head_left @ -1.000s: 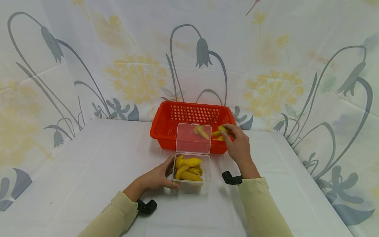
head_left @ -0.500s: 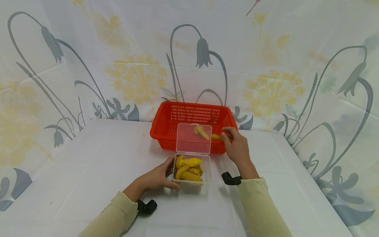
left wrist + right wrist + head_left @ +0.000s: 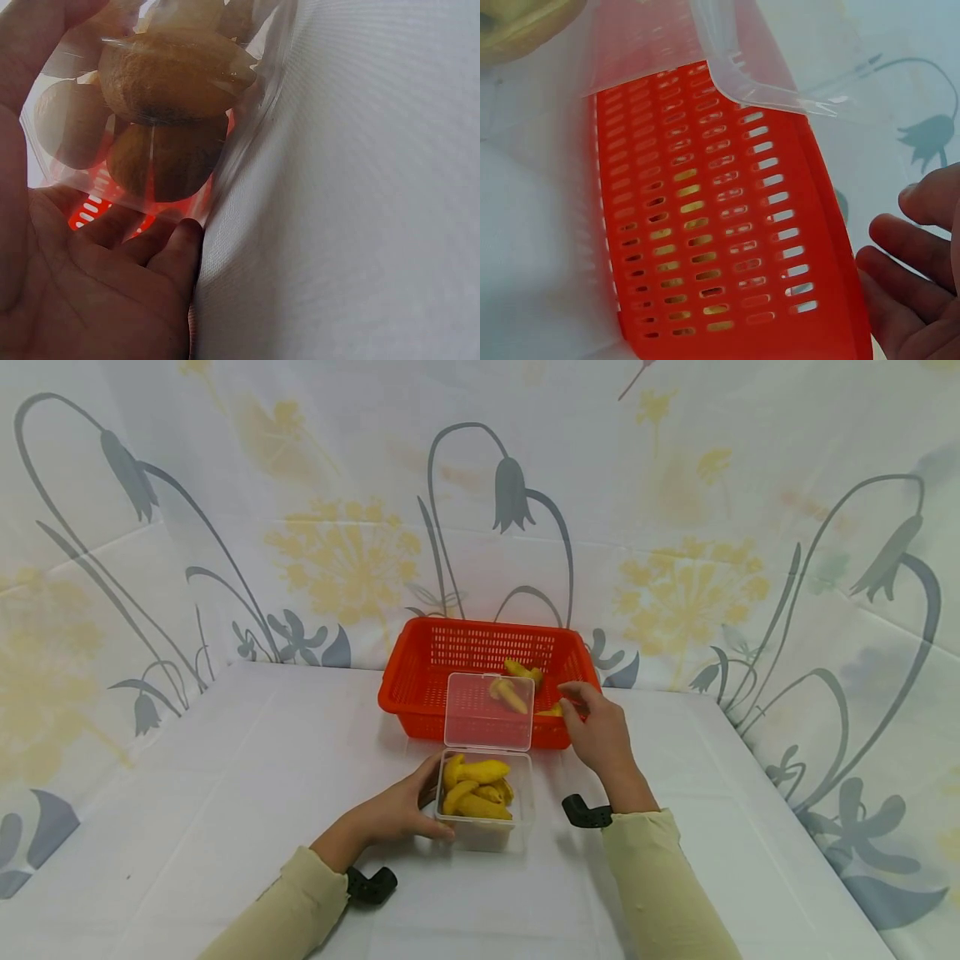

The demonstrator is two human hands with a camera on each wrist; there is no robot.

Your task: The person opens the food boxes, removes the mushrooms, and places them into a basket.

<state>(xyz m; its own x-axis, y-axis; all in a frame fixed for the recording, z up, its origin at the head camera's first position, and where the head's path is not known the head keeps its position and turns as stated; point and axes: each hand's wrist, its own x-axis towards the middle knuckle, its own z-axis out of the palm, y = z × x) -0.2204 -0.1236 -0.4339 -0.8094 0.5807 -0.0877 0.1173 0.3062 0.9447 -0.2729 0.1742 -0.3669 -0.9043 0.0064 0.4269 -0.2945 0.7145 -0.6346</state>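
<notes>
My left hand (image 3: pixel 396 806) grips the left side of a clear plastic box (image 3: pixel 483 837), thumb at its front corner and fingers along the side. Several yellow mushroom-shaped pieces (image 3: pixel 478 789) lie in the box, and its clear lid (image 3: pixel 487 731) stands raised at the back. My right hand (image 3: pixel 603 735) hangs over the right rim of a red slotted basket (image 3: pixel 423 724), thumb and fingers apart, nothing seen between them. Inside the basket, one yellow piece (image 3: pixel 523 672) lies toward the back, another (image 3: pixel 510 696) shows through the lid, and a third (image 3: pixel 551 711) is partly hidden near my fingertips.
The basket stands right behind the box, close to a flower-printed cloth (image 3: pixel 360 560) hung at the back. A white cloth (image 3: pixel 247 793) covers the table. Black wrist mounts (image 3: pixel 372 887) sit on both wrists.
The right hand held a yellow piece over the basket, lowered slightly and let go. A yellow piece now lies farther back in the basket. The left hand and box have stayed put.
</notes>
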